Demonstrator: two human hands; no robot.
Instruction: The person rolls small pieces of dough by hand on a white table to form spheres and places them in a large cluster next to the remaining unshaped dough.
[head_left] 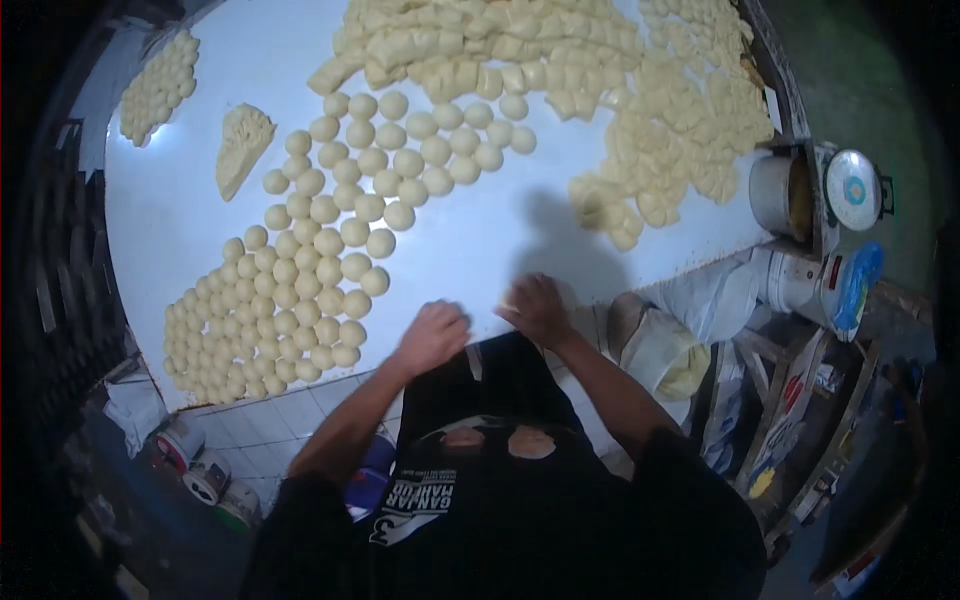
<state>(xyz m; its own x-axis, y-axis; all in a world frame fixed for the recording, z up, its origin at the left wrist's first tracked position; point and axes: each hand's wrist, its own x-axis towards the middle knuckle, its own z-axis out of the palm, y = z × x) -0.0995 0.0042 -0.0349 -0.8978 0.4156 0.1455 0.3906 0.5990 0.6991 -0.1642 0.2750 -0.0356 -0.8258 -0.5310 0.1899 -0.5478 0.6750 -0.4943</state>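
At the table's near edge, my left hand is curled palm-down on the white tabletop, its fingers slightly blurred. Whatever lies under it is hidden. A short way to the right, my right hand is cupped the same way, with a pale bit of dough showing at its thumb side. Rows of round dough balls spread left of my hands, the nearest ones not far from my left wrist. Beyond my right hand lie flattened, uneven dough pieces, with cut dough strips along the far side.
A wedge-shaped dough lump and a cluster of small dough pieces sit at the far left of the white table. Right of the table stand a metal pot, a scale and white buckets. More tubs stand at lower left.
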